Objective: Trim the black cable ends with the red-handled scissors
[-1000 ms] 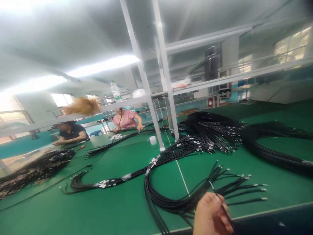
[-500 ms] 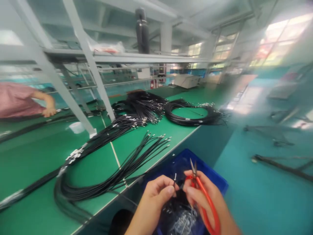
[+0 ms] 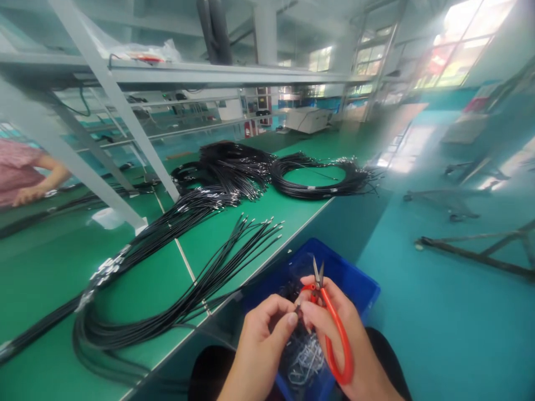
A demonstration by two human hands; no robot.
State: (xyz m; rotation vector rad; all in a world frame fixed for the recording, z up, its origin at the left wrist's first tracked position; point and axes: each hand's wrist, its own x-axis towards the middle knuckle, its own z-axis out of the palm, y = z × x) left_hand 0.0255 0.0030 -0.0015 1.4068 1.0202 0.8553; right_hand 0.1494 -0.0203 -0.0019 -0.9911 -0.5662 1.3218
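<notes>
Over a blue bin point(image 3: 368, 295), my left hand point(image 3: 263, 334) pinches the end of a thin black cable point(image 3: 297, 308) between thumb and forefinger. Most of that cable is hidden by my fingers. My right hand point(image 3: 340, 317) is closed around red-handled scissors point(image 3: 345, 345), their blades pointing up and slightly parted. Its thumb and forefinger meet my left fingertips at the cable end; whether they pinch it too, I cannot tell. Beneath both hands, clear and white scraps point(image 3: 307, 362) lie in the bin. A bundle of black cables point(image 3: 167, 323) curves across the green table on the left.
Coiled black cables point(image 3: 309, 192) and a heap of black cables point(image 3: 234, 167) rest further back on the green table point(image 3: 137, 295). White shelf posts point(image 3: 121, 111) rise from it. A co-worker's hand point(image 3: 31, 194) touches cables at far left. Wheeled stand legs point(image 3: 472, 256) stand on the floor at right.
My hands have come together, and the white-tipped cable end that stuck up from my left fingers is now covered. The scissors stay in my right hand. The view has shifted slightly.
</notes>
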